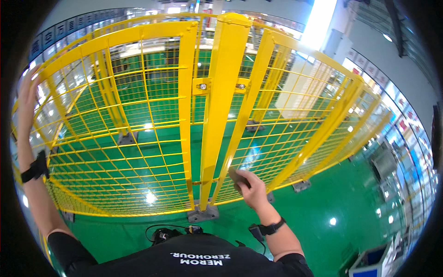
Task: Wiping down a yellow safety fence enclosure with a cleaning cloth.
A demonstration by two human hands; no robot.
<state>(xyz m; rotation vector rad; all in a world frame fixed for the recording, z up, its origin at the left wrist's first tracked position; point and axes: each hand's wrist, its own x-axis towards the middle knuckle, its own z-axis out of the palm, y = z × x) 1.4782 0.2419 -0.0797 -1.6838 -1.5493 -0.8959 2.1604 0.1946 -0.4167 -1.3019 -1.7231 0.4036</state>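
A yellow wire-mesh fence [221,92] stands right in front of me, its panels bolted to a thick middle post. Up at the far left, my left hand [28,94] reaches to the end of the fence's top rail [87,46], and its fingers bend over the frame there, slightly blurred. My right hand [253,188] is closed on a small flat grey-brown pad [237,179], whose exact kind I cannot make out. It holds the pad against or just before the lower part of the upright right of the post. Both wrists wear black straps.
Dark foot plates [203,213] fix the posts to the green floor [323,217]. More yellow panels run off to the right. A grey-framed case with blue inside [369,265] stands at the lower right, and a pale box-shaped cabinet [302,90] behind the fence.
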